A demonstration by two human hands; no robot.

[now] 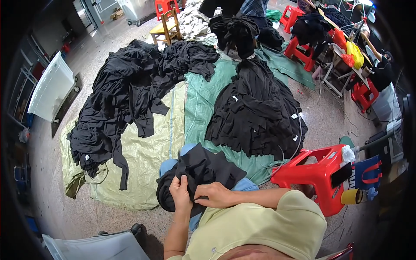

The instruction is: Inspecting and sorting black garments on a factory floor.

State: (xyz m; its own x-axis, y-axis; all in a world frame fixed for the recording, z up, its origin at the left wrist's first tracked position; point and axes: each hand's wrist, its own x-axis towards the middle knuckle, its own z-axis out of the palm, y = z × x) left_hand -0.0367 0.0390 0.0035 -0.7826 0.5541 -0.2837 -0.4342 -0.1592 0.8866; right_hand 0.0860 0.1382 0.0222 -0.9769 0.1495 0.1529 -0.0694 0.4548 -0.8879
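A black garment (216,167) lies bunched across my lap, over light blue trousers. My left hand (180,193) is closed on a gathered fold of it, thumb pointing up. Close beside it on the right, my right hand (212,195) has its fingers bent and pressed together at the cloth's near edge. The fingertips of both hands are partly hidden by the dark fabric, so the exact part they pinch does not show.
Ahead lie a black garment pile (260,112) on a green sheet (199,104) and another pile (117,91) on a yellowish sheet (138,173). A red stool (299,167) bearing a phone (341,175) stands at right. White bins (54,89) stand left; a wooden chair (167,28) is behind.
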